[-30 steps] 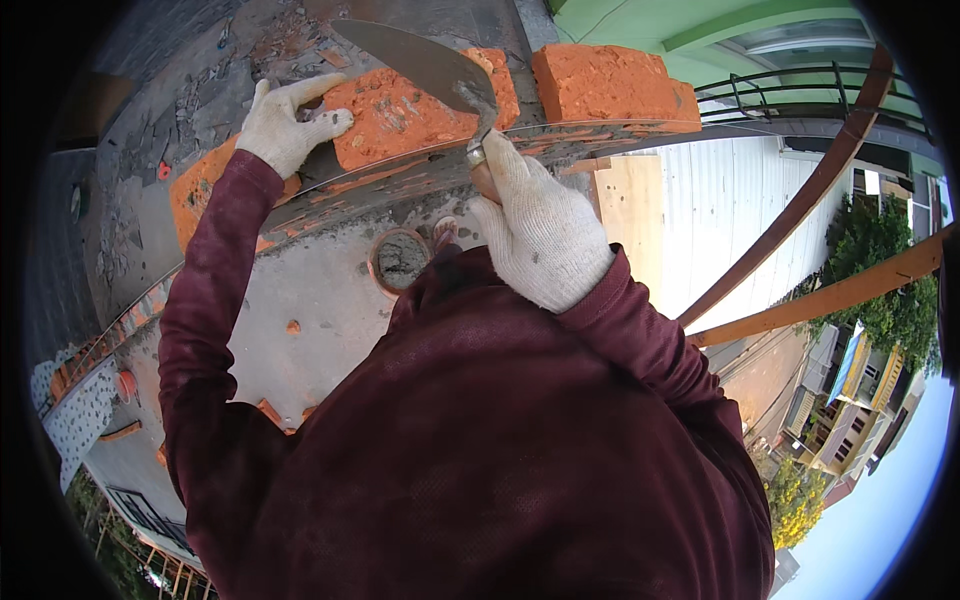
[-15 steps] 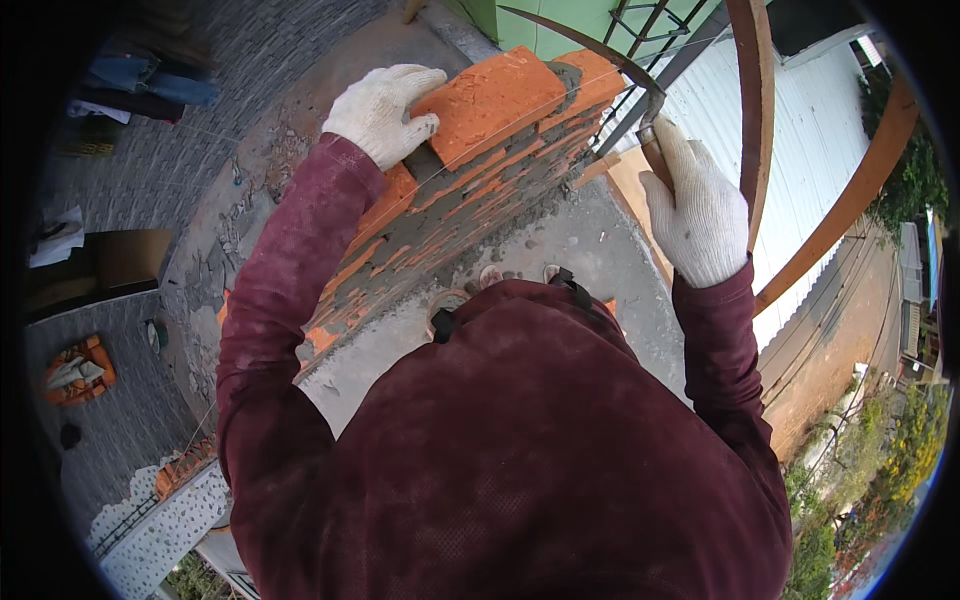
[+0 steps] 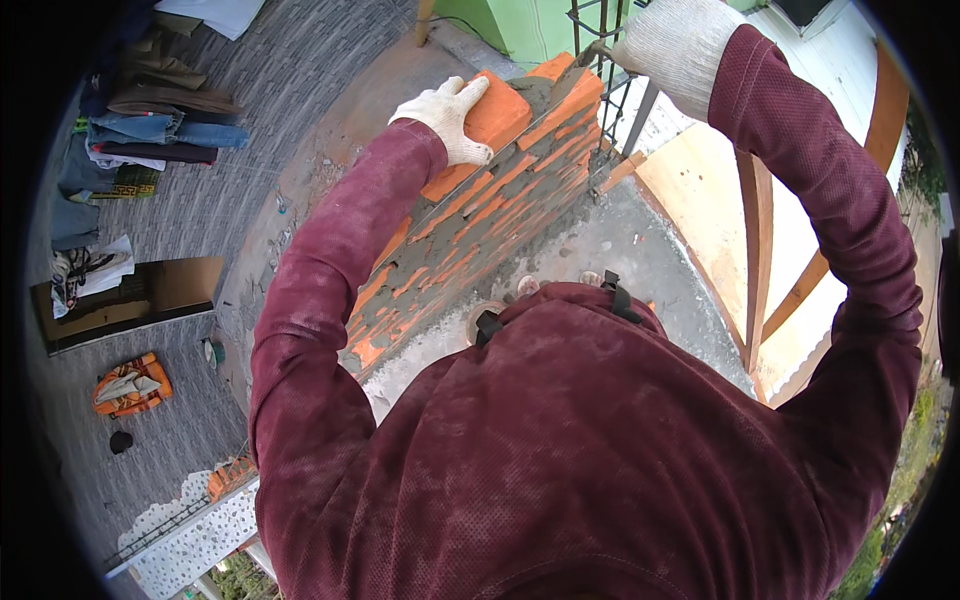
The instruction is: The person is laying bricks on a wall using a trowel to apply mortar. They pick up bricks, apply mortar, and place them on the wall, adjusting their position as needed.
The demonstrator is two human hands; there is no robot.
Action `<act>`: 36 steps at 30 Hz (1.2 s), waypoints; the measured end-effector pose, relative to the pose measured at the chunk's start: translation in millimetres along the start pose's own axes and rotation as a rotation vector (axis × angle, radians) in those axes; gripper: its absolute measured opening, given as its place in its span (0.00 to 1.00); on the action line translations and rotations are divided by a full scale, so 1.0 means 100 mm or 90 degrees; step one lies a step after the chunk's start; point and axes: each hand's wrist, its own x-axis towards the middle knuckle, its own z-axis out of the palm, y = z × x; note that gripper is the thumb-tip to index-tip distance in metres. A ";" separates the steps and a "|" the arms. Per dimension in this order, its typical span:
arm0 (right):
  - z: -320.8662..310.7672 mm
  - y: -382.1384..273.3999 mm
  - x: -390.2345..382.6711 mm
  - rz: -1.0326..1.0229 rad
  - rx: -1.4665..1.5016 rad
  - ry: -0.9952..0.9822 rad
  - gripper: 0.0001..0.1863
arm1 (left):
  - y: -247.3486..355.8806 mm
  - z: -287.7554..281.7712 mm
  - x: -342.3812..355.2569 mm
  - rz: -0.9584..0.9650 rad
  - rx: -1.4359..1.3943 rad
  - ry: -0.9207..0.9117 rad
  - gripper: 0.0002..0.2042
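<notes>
Head camera, and straight to the orange brick (image 3: 502,110): it sits on top of the brick wall (image 3: 480,225), right at its upper edge. The left hand (image 3: 443,117), in a white knit glove, is clamped on it, thumb along the near side, fingers spread over the top. Look just right along that wall top: grey mortar (image 3: 538,95) lies in a rough bed. Up at the wall's far end comes the right hand (image 3: 680,55), gloved too, closed round the trowel (image 3: 598,50); the handle is hidden, the blade hard to make out. Beside that end of the wall stands a rebar cage (image 3: 612,105), with a green wall (image 3: 540,30) beyond. On the wall's near side, concrete floor (image 3: 655,245) and the wearer's toes; right of it, a timber post (image 3: 755,250). Well left of the wall, clothes (image 3: 140,130) hang in a row.
</notes>
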 end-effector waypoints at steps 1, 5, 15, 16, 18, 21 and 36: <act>0.04 0.03 -0.03 -0.007 -0.005 0.037 0.07 | 0.05 0.02 0.00 -0.011 0.013 0.014 0.56; 0.26 0.09 -0.03 -0.023 0.024 0.064 0.07 | 0.08 0.04 0.12 -0.080 -0.066 -0.015 0.62; 0.82 0.27 -0.54 0.071 0.414 0.248 0.28 | -0.41 -0.48 -0.72 -0.047 -0.326 0.467 0.60; 0.91 0.15 -0.56 0.062 0.506 0.314 0.28 | -0.39 -0.62 -1.11 -0.086 -0.343 0.527 0.59; 0.97 -0.09 -0.76 0.082 0.618 0.373 0.28 | -0.43 -0.74 -1.47 -0.111 -0.465 0.610 0.58; 0.97 -0.49 -0.84 0.000 0.829 0.121 0.21 | -0.43 -0.39 -2.75 -0.106 -0.884 0.707 0.42; 3.91 -5.77 0.37 -0.436 0.228 -0.447 0.17 | 4.37 4.66 -4.69 -0.957 -1.869 1.117 0.30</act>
